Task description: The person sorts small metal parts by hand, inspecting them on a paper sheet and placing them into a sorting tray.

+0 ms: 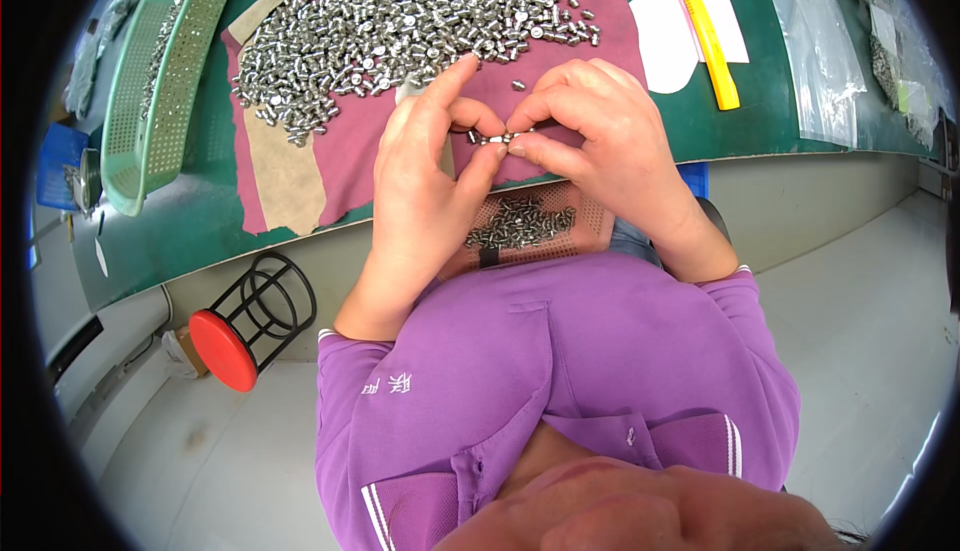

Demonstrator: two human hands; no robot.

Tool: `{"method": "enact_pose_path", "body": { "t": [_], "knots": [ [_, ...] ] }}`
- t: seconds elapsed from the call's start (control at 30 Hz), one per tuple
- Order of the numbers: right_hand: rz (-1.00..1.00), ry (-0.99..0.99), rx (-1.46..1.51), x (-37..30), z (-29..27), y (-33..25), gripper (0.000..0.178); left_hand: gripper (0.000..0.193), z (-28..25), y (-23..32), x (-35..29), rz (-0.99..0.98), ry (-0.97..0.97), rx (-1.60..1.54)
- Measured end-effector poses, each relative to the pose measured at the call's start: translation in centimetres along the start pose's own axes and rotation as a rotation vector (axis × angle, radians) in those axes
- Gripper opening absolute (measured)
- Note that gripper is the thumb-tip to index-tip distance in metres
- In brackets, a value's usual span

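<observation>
Both hands meet over the near part of the maroon cloth (350,171). Thumb and forefinger of my left hand (425,156) pinch one end of a small shiny metal cylinder part (496,139). My right hand (600,116) grips the other end with its thumb and forefinger. The part is partly hidden by the fingertips, so I cannot tell whether it is one piece or two. Another small metal part (518,85) lies loose on the cloth just beyond the fingers. Farther off spreads a large heap of similar metal parts (400,21).
Below my hands, a pink perforated basket (600,221) holds many small metal parts. A green perforated basket (125,166) stands at left. A yellow utility knife (708,41) rests by white paper (664,41) at right, near clear plastic bags (815,41). A red-topped stool (224,349) lies tipped below the table.
</observation>
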State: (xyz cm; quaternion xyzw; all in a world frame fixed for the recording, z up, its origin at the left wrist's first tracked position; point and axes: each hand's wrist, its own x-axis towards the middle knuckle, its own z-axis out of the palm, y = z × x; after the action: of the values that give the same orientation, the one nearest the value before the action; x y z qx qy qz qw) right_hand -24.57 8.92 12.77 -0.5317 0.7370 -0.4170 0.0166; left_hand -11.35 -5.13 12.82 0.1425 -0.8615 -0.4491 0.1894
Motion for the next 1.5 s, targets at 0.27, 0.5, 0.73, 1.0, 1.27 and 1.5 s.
{"method": "enact_pose_path", "body": {
  "t": [0.27, 0.5, 0.73, 1.0, 1.27, 1.5],
  "knots": [
    [-0.005, -0.032, -0.001, -0.1, -0.1, 0.0, 0.017, 0.078, -0.4, -0.3, 0.0, 0.012, -0.065, -0.044],
    [0.026, -0.045, 0.018, -0.3, -0.3, 0.2, 0.026, 0.076, -1.1, -0.3, -0.3, -0.011, -0.005, -0.063],
    [0.025, -0.068, 0.015, -0.4, -0.4, 0.2, 0.030, 0.073, -1.1, -0.4, -0.5, -0.011, 0.023, 0.000],
    [-0.033, -0.061, 0.011, -0.3, -0.2, -0.5, 0.033, 0.074, -1.0, -0.4, -0.6, -0.010, 0.044, 0.055],
    [-0.179, -0.056, -0.073, -0.4, 0.5, -0.7, 0.041, 0.073, -1.4, -0.4, -0.7, -0.020, 0.036, 0.016],
    [-0.236, -0.054, -0.086, -0.7, 0.5, -0.7, 0.031, 0.075, -2.2, -0.1, -0.7, -0.044, -0.029, -0.023]
  ]
}}
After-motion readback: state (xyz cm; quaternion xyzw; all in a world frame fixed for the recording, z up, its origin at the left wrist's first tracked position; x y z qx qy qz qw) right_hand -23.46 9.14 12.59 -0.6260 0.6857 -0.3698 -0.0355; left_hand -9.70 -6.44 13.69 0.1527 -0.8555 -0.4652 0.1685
